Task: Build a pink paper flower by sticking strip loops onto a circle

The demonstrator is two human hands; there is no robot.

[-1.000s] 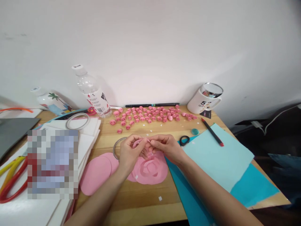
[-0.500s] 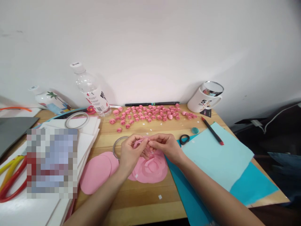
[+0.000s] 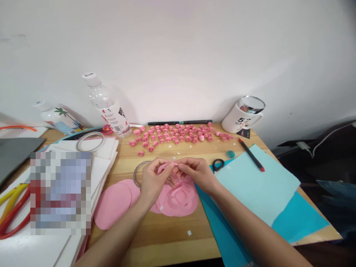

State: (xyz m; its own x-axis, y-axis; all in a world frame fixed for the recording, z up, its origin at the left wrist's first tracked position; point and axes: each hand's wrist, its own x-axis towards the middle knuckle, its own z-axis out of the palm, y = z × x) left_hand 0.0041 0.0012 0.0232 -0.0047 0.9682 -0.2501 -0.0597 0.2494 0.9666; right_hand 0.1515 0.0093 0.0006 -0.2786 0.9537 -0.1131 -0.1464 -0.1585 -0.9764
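A curling pink paper strip [image 3: 162, 168] is pinched between the fingertips of both hands, over the middle of the table. My left hand [image 3: 155, 180] grips its left side with thumb and fingers together. Close beside it, my right hand [image 3: 197, 172] pinches the same strip; the fingers partly hide it. Just below lies a pink paper spiral [image 3: 178, 198] with a wavy edge, flat on the wood. Two pink paper ovals [image 3: 112, 207] overlap left of my left forearm. A roll of tape [image 3: 135, 174] lies partly behind my left hand.
Several small rolled pink paper roses [image 3: 167, 137] are spread near the wall. A plastic bottle [image 3: 107, 104] stands at left, a white mug [image 3: 240, 116] at right. Scissors [image 3: 16, 215] rest on white sheets at left; blue paper [image 3: 256, 181], a marker [image 3: 251, 155] and scissors' black handle [image 3: 218, 164] lie at right.
My right hand's fingers have shifted slightly on the pink paper strip, and the left fingertips have moved a little. The other things stay in place.
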